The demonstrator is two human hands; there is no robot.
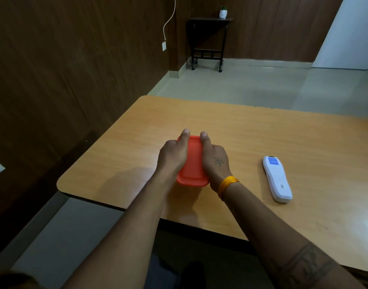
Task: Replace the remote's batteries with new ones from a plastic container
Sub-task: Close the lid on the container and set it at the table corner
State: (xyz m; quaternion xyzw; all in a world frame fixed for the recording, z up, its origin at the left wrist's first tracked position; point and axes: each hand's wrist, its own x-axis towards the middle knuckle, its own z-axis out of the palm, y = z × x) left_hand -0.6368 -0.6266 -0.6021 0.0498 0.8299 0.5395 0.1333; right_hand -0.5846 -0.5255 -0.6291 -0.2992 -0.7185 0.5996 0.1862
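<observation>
A plastic container with an orange lid (193,163) stands on the wooden table (252,134), near its front left part. My left hand (173,155) grips its left side and my right hand (215,159) grips its right side, with both thumbs lying along the lid. The lid is on, so the inside is hidden. A white remote (277,178) lies face down on the table to the right of my right hand, apart from it.
The table's rounded left corner (63,184) and front edge are close to the container. Beyond the table lies a pale floor with a dark wheeled side table (208,38) against the wooden wall.
</observation>
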